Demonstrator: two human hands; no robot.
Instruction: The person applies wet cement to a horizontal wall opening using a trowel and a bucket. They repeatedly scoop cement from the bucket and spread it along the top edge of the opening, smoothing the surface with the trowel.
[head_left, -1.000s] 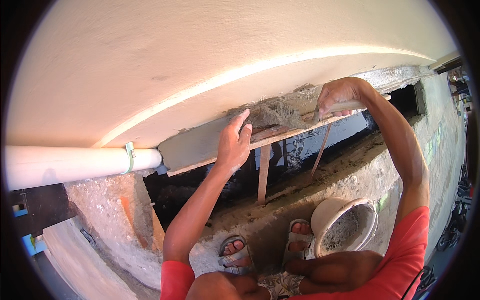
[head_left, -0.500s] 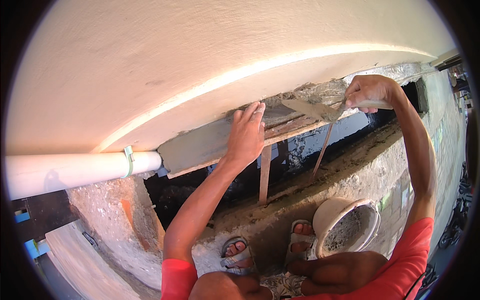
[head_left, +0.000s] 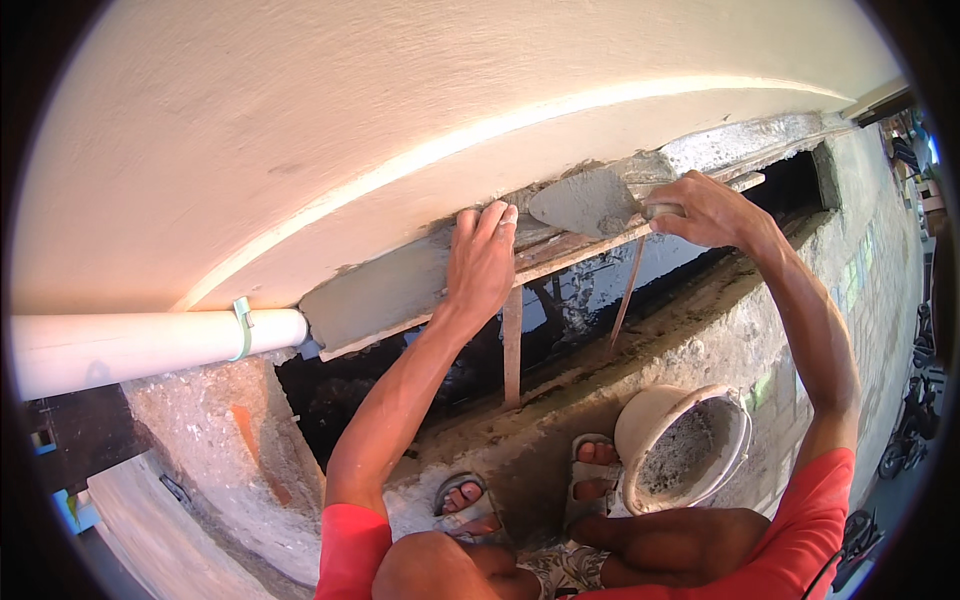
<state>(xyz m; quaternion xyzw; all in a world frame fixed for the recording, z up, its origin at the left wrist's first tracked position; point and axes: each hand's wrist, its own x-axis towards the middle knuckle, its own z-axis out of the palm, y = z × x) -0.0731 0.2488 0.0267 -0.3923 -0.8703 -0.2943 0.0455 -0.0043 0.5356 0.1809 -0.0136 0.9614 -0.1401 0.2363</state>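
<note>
My right hand [head_left: 705, 210] is closed round the handle of a pointed trowel [head_left: 585, 203]. Its grey, mortar-smeared blade lies over the rough part of a narrow ledge at the foot of the wall, tip toward my left hand. My left hand [head_left: 484, 255] is at the same ledge, left of the blade, with bent fingers close together against the wall's base. What lies under those fingertips is hidden. Smooth grey mortar [head_left: 385, 285] covers the ledge left of that hand. A wooden board [head_left: 570, 257] edges the ledge, with a thin wooden prop [head_left: 512, 345] below it.
A dark, water-filled channel [head_left: 570, 305] runs beneath the ledge. By my right foot stands a white bucket [head_left: 640, 440] containing grey mortar. A white pipe [head_left: 150, 345] meets the ledge's left end. The cream wall [head_left: 400, 100] rises beyond, and rough concrete [head_left: 215, 430] lies at left.
My right hand has come lower and left, and the trowel blade has turned its broad face into view over the ledge. My left fingers have bent more at nearly the same spot.
</note>
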